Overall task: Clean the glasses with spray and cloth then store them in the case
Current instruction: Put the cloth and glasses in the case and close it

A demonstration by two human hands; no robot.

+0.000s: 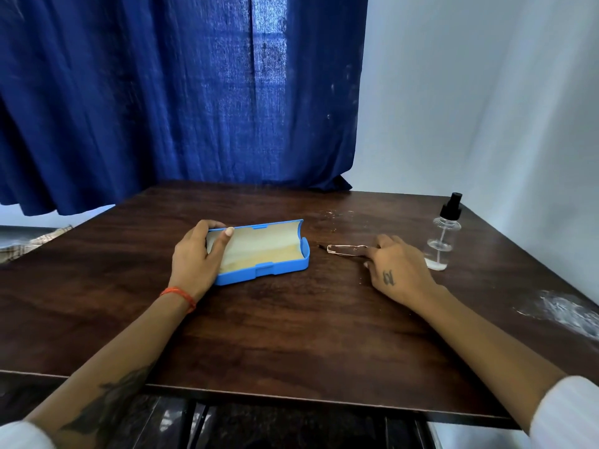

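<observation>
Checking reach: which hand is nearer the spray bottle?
Right. The right hand lies just left of the spray bottle, touching the glasses; the left hand grips the case, farther away.

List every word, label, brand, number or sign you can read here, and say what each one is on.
No readable text.
Case: no lettering shows.
Spray bottle: clear, no label shows.
Glasses: too small to show any marking.
Right hand: a dark tattoo mark on its back, too blurred to read.
Left forearm tattoo: a picture, no words made out.
</observation>
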